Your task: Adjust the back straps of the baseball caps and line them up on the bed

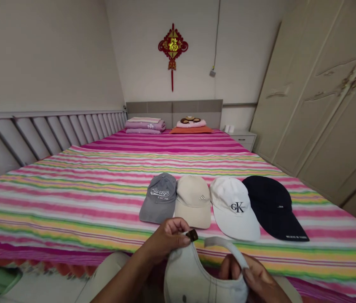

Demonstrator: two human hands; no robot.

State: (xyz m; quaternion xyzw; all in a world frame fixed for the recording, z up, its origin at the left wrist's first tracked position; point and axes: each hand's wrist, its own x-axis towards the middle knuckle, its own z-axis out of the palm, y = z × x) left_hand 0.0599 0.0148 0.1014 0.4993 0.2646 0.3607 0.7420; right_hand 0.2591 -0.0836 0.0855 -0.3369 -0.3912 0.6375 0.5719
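Close to me, below the bed's front edge, I hold a pale grey-white cap (190, 273) with its back opening toward the bed. My left hand (173, 233) pinches the cap beside a dark metal buckle (192, 235). The fingers of my right hand (247, 273) close on the loose strap (225, 243), whose free end curves toward the buckle, apart from it. Beyond my hands lie a grey cap (161, 206), a beige cap (193, 210), a white cap (239, 223) with dark letters, and a black cap (272, 210), side by side.
The caps rest on a striped bed (70, 189). Folded purple bedding (145, 126) and an orange cushion (191, 130) lie by the headboard (174, 108). A slatted rail (57, 130) runs left, a wardrobe (317, 92) stands right, and a green stool (2, 277) sits lower left.
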